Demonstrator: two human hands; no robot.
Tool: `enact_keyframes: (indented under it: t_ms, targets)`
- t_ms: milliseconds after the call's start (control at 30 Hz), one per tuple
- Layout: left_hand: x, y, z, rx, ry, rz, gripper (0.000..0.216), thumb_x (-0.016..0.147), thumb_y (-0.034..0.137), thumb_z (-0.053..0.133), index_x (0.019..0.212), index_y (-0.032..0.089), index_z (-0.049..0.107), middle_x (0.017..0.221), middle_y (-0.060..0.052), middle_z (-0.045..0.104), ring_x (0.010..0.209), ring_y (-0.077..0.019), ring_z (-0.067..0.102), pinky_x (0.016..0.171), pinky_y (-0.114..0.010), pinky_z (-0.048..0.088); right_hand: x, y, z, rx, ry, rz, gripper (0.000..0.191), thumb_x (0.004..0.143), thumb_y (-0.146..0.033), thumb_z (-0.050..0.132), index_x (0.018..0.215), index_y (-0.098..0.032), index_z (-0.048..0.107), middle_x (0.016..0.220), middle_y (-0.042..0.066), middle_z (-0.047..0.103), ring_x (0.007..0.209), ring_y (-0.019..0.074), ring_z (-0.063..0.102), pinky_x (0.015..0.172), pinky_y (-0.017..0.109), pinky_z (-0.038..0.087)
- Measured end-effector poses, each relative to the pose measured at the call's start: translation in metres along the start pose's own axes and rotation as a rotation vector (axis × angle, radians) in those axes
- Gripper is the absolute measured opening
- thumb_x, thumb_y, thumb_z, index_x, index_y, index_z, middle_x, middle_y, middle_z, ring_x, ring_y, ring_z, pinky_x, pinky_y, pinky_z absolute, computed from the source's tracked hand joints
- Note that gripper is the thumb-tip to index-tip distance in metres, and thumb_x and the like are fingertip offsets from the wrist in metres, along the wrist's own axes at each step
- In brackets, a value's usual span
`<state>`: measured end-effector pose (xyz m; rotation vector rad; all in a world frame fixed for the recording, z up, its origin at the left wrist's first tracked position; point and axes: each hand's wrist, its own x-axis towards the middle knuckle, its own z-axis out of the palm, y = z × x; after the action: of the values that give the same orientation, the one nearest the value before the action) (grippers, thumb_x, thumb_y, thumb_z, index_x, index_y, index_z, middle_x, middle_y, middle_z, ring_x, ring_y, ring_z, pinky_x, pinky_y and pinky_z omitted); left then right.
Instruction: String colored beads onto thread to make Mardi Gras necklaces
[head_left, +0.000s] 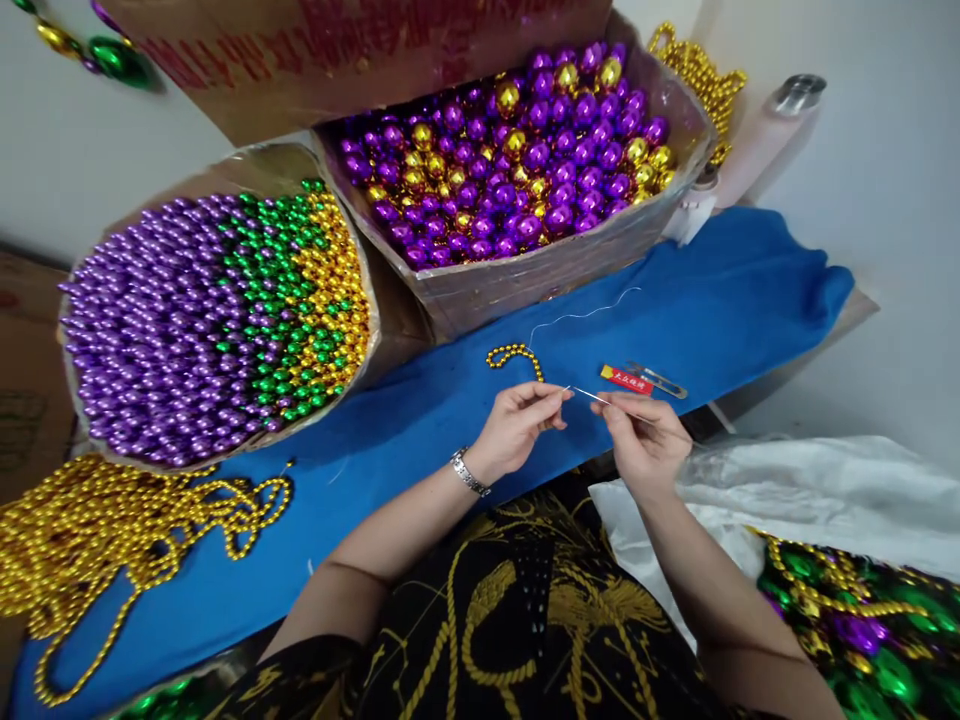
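Observation:
My left hand (525, 422), wearing a metal-banded watch (469, 473), pinches a thin pale thread end between thumb and fingertips. My right hand (651, 440) grips a slim needle (591, 396), its tip pointing left toward the thread. Whether the thread passes through the needle's eye is too small to tell. Just behind my left fingers lies a short curved strand of gold beads (510, 352), with a white thread (585, 316) trailing from it across the blue cloth (420, 440). Beyond my right hand rest a red and yellow needle packet (627, 381) and a looped metal piece (661, 380).
A box (480, 300) of purple and gold balls stands at the back. Left of it is a box (367, 350) of purple, green and gold bead strands. Gold bead strings (150, 530) lie front left. A white sack (810, 480) with mixed beads sits at right.

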<state>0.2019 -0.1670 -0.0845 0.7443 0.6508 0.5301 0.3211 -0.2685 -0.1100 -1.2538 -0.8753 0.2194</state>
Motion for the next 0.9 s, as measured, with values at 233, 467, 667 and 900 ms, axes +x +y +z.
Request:
enact_keyframes:
  t_ms: [233,467,667,900]
  targets:
    - [-0.0029,0.0014,-0.0012,-0.01,-0.005,0.01,0.021,0.067,0.027,0.083,0.081,0.014,0.075,0.076,-0.002,0.071,0.058,-0.0064,0.059,0.061,-0.023,0.052,0.0031,0.0023,0.0036,-0.187,-0.054,-0.244,0.034,0.078,-0.006,0.07,0.105,-0.027,0.07,0.098,0.0,0.075,0.085,0.0165,0.073,0.075,0.033,0.062]
    - [-0.003,0.0004,-0.0033,-0.023,0.011,0.013,0.021,0.066,0.027,0.084,0.081,0.015,0.075,0.079,-0.003,0.071,0.06,-0.0068,0.06,0.061,-0.023,0.052,0.0032,0.0,0.0059,-0.252,-0.07,-0.322,0.038,0.077,-0.003,0.07,0.107,-0.027,0.069,0.098,0.001,0.075,0.086,0.0164,0.073,0.074,0.033,0.063]
    - [-0.0023,0.0001,-0.0039,-0.024,0.021,0.004,0.021,0.066,0.027,0.084,0.081,0.015,0.075,0.081,-0.003,0.072,0.06,-0.0067,0.06,0.061,-0.023,0.052,0.0038,0.0011,0.006,-0.274,-0.063,-0.331,0.034,0.078,-0.006,0.069,0.105,-0.026,0.07,0.096,0.001,0.076,0.086,0.0166,0.073,0.074,0.032,0.063]
    - [-0.0022,-0.0007,-0.0036,-0.024,0.013,0.0,0.02,0.067,0.026,0.083,0.081,0.015,0.075,0.081,-0.003,0.072,0.059,-0.0064,0.06,0.062,-0.023,0.052,0.0024,0.0044,0.0051,-0.273,-0.079,-0.337,0.036,0.078,-0.007,0.07,0.107,-0.028,0.07,0.096,0.001,0.076,0.085,0.0179,0.073,0.073,0.034,0.064]
